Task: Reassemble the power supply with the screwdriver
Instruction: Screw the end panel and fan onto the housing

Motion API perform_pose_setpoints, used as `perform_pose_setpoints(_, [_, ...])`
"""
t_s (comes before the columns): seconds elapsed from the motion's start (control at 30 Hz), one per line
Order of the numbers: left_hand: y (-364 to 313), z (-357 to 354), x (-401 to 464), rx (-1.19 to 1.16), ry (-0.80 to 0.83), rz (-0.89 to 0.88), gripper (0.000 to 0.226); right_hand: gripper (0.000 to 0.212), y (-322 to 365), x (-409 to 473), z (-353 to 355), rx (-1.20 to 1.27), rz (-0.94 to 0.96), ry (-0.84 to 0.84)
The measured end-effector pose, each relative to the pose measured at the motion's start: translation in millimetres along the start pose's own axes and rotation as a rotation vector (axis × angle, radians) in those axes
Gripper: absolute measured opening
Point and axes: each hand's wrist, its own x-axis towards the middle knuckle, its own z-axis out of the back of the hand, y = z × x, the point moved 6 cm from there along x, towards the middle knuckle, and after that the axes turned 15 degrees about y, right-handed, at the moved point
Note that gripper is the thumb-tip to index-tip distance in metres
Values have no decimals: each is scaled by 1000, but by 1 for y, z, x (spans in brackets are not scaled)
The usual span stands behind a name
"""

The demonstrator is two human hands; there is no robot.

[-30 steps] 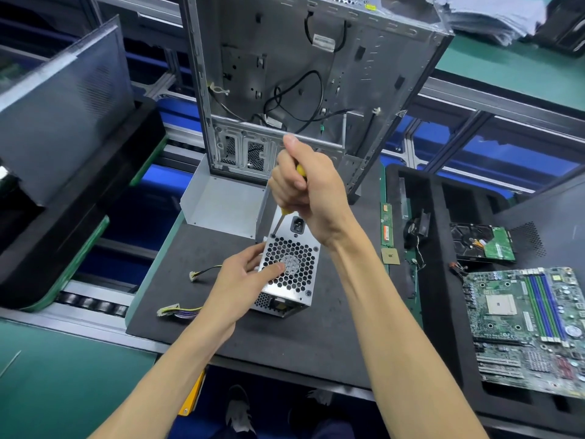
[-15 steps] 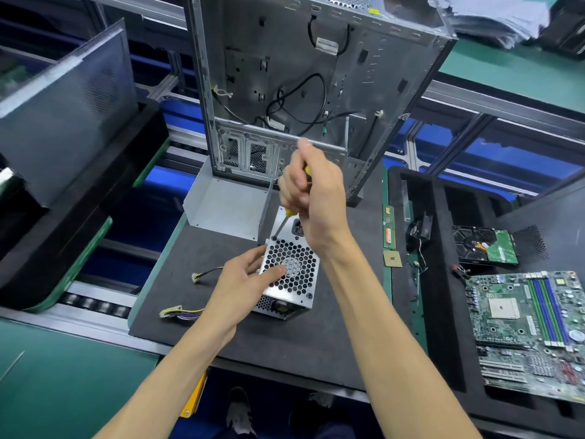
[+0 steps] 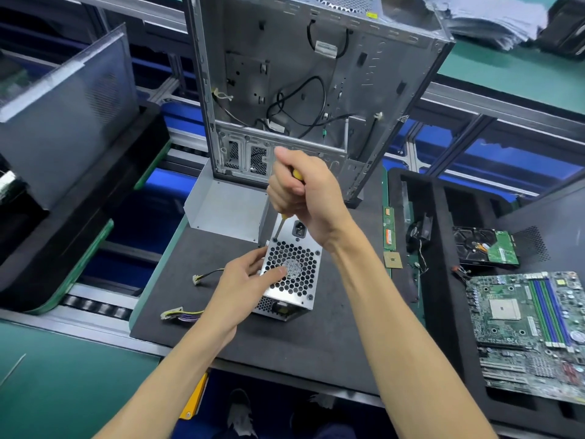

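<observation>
Two hands work: my left hand (image 3: 250, 280) steadies the power supply (image 3: 292, 274); my right hand (image 3: 304, 194) grips the screwdriver (image 3: 282, 226), best kept squarely seated on the corner screw (image 3: 274, 240).

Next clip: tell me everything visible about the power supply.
The power supply is a small silver metal box on the dark mat, its honeycomb fan grille and black socket facing up. The left hand steadies its left edge, thumb on the grille. The right hand holds the screwdriver on its far-left corner screw.
</observation>
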Motion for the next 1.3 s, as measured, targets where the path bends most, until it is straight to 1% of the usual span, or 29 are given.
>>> perform_pose_setpoints(0.1, [0,0,0,-8,0,2,54,58,-2,-5,4,8,58,-216])
perform_pose_setpoints(0.17, [0,0,-1,-15,0,0,52,58,-2,-8,5,9,84,-325])
perform_pose_setpoints(0.23, [0,0,-1,-17,0,-6,51,59,-2,-10,4,2,102,-381])
perform_pose_setpoints(0.27, [-1,-1,-1,-19,0,-9,51,59,-1,-11,3,-13,104,-383])
perform_pose_setpoints(0.3, [-1,-1,-1,-20,0,-10,52,58,-1,-11,2,-37,102,-365])
perform_pose_setpoints(0.37, [-1,-1,-1,-21,-3,-7,54,50,1,-11,-3,-92,91,-277])
perform_pose_setpoints(0.47, [-1,-2,-1,-28,-2,-5,52,27,3,-9,-12,-144,55,-81])
perform_pose_setpoints(0.53, [-3,-2,-2,-31,-3,-7,50,19,3,-9,-15,-145,30,35])
perform_pose_setpoints(0.63, [-4,-2,-3,-21,-15,-13,50,22,5,-10,-15,-133,4,198])
perform_pose_setpoints(0.7, [-5,-3,-3,-9,-18,-14,51,29,9,-12,-11,-124,-20,273])
perform_pose_setpoints(0.8, [-6,-4,-4,6,-9,-15,50,41,13,-12,-6,-147,-39,351])
perform_pose_setpoints(0.87, [-6,-4,-4,9,-6,-11,51,37,12,-9,-7,-122,-45,356])
perform_pose_setpoints(0.93, [-7,-4,-4,15,-9,-15,51,32,10,-6,-7,-53,-53,303])
perform_pose_setpoints(1.0, [-6,-3,-4,10,-18,-16,51,34,6,-5,-6,-17,-18,208])
perform_pose_setpoints(1.13, [-5,-2,-6,2,-16,-17,43,38,2,-11,-1,52,94,-91])
perform_pose_setpoints(1.23, [-4,-3,-5,-10,-16,-21,46,35,1,-17,0,19,147,-313])
perform_pose_setpoints(1.3, [-5,-5,-4,-12,-9,-20,52,32,1,-19,-3,-62,154,-394])
